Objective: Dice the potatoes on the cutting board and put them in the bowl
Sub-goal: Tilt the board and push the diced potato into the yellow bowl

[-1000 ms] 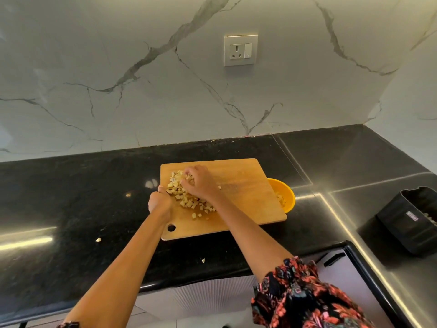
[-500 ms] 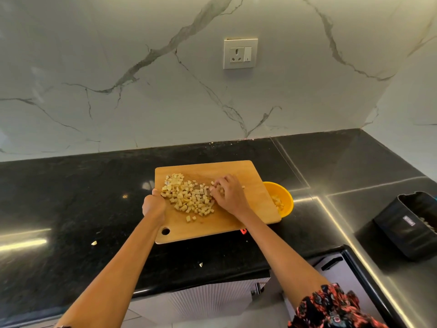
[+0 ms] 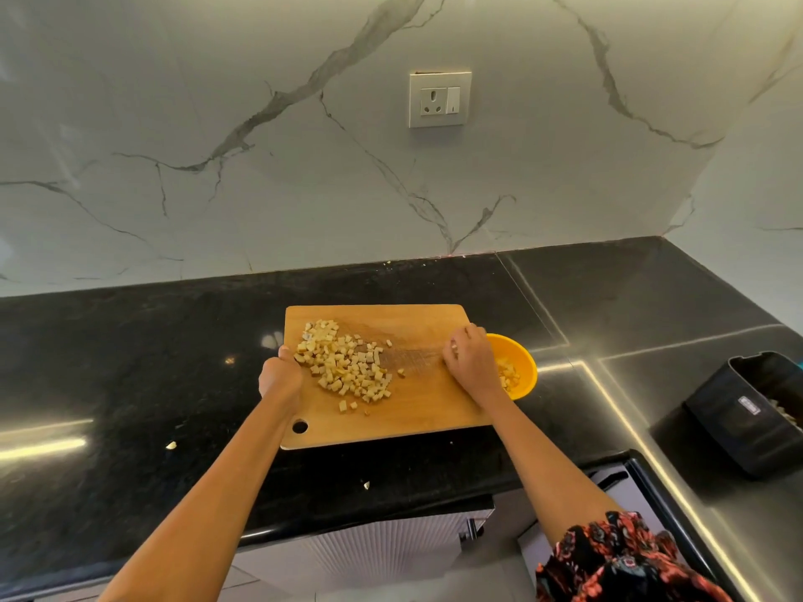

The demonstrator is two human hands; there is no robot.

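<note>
Just the one view here, a wide-angle camera riding on the person's head, tilted forward and down over the black worktop (image 3: pixel 130 362). The cutting board (image 3: pixel 417 410) sits near centre frame, close in, at arm's reach, with both forearms running up to it from the bottom edge. Beyond the board the marble wall fills the upper half, a wall socket (image 3: pixel 439 99) straight above it. Lines bow at the edges; right of the board, the worktop turns a corner.
</note>
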